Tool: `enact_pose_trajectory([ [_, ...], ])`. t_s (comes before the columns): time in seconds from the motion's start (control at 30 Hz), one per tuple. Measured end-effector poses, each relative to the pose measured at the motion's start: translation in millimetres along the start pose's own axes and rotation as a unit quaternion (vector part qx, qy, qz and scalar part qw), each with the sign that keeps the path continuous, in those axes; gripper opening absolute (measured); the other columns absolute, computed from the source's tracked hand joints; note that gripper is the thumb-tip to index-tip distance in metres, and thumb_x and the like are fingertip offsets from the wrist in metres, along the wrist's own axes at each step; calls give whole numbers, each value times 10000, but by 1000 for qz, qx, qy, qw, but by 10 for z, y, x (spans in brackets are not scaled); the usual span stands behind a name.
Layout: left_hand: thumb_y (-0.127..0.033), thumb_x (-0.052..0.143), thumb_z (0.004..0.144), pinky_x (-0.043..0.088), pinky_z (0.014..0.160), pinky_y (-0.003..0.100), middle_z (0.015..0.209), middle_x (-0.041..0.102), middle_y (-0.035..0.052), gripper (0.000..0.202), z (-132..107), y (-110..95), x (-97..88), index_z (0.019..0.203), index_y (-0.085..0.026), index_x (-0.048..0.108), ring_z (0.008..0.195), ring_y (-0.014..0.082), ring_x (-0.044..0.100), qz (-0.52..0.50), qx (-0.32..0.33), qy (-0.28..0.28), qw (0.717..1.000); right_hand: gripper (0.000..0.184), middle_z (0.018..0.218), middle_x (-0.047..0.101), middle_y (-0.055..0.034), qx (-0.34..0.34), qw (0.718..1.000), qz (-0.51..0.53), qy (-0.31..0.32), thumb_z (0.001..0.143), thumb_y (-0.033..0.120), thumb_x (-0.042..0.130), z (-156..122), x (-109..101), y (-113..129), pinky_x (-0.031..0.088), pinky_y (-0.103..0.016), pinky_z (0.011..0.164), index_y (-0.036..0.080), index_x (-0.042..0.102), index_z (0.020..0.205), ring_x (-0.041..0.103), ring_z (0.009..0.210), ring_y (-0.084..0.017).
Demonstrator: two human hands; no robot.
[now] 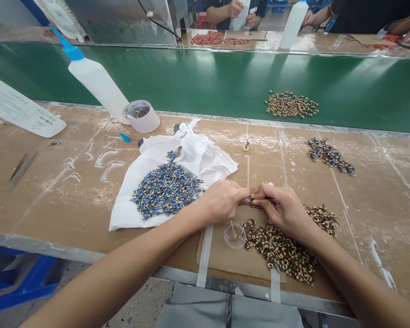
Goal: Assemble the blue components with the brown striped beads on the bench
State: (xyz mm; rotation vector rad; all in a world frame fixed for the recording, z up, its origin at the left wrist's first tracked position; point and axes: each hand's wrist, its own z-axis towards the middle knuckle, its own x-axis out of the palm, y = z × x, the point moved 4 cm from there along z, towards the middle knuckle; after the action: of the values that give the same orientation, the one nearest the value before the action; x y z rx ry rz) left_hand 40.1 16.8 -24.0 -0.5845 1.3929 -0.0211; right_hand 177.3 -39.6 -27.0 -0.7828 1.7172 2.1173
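My left hand point(225, 200) and my right hand point(283, 207) meet over the cardboard mat, fingertips pinched together. Between them shows a tiny blue-and-dark piece point(250, 198), mostly covered by the fingers. Below my left hand a thin stick point(233, 229) reaches into a small clear cup point(235, 237); its upper end is hidden, so I cannot tell if the hand touches it. Left of the hands, small blue, yellow and dark pieces point(166, 189) lie heaped on a white cloth point(123, 212). Under my right wrist spreads a pile of small brown, cream and red pieces point(283, 250).
Joined-looking pieces point(330, 155) lie at right, more small pieces point(291, 105) on the green belt point(198, 77). A tape roll point(146, 118), white bottle point(99, 86), lying bottle point(20, 109) and tweezers point(22, 168) are at left. Two people work across the belt.
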Motion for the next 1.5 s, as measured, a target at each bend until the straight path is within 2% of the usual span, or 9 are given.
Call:
enact_pose_trajectory([
  [0.4,-70,435,759,359,586,274,674,612,20,159,3,-7,9,760,-163,564,631,159,552,-4,-3,-2,1000,176,724,644,-10,-20,999,-31,4,900,154,495,17,-39,42,420,-255,607,196,531,733,582,647,-146],
  [0.57,-87,420,804,383,619,263,709,633,35,159,-30,21,-43,747,-156,552,670,161,570,-54,-22,-3,998,123,795,686,-33,27,998,56,-5,907,223,532,22,-23,-22,479,-282,644,190,605,814,631,708,-163],
  [0.67,-86,403,827,386,637,247,721,633,24,179,-47,40,-94,746,-159,544,686,145,571,-110,-14,-4,994,147,768,680,-33,67,986,151,-3,906,300,555,26,7,-61,511,-284,624,192,609,823,633,685,-157],
  [0.77,-116,426,852,343,594,234,660,585,-5,186,-48,61,-136,708,-165,533,619,123,513,-135,-15,2,991,178,735,666,-27,90,972,217,-5,892,342,580,28,24,-73,518,-279,614,189,602,803,612,656,-140],
  [1.03,-230,400,947,325,592,226,632,509,-26,272,-38,82,-168,741,-163,564,588,105,434,-182,-21,12,983,211,729,660,-23,111,964,240,-6,891,376,584,41,8,-40,501,-260,610,177,603,822,603,655,-128],
  [1.13,-276,401,957,332,577,223,627,509,-25,288,-52,88,-243,777,-158,593,576,107,434,-206,-43,11,978,198,734,668,-21,102,978,183,-27,889,363,582,58,-111,-33,488,-267,617,177,616,833,610,666,-142],
  [1.23,-271,404,950,372,607,230,680,572,-9,249,-74,93,-334,940,-165,628,618,121,497,-242,-73,13,968,191,757,683,-33,95,988,65,-105,881,350,577,68,-366,-106,482,-289,651,175,638,835,626,695,-168],
  [1.37,-330,408,947,395,630,236,703,588,-4,274,-97,73,-375,984,-174,630,639,129,524,-271,-104,20,957,255,778,696,-58,105,972,-29,-207,889,387,527,33,-721,-310,488,-322,663,168,646,839,639,703,-202],
  [1.5,-435,385,945,405,643,245,695,577,3,346,-113,93,-411,886,-176,607,670,149,531,-261,-136,8,956,288,775,704,-73,110,959,-54,-258,886,416,502,-54,-997,-494,508,-347,657,171,649,851,652,690,-225],
])
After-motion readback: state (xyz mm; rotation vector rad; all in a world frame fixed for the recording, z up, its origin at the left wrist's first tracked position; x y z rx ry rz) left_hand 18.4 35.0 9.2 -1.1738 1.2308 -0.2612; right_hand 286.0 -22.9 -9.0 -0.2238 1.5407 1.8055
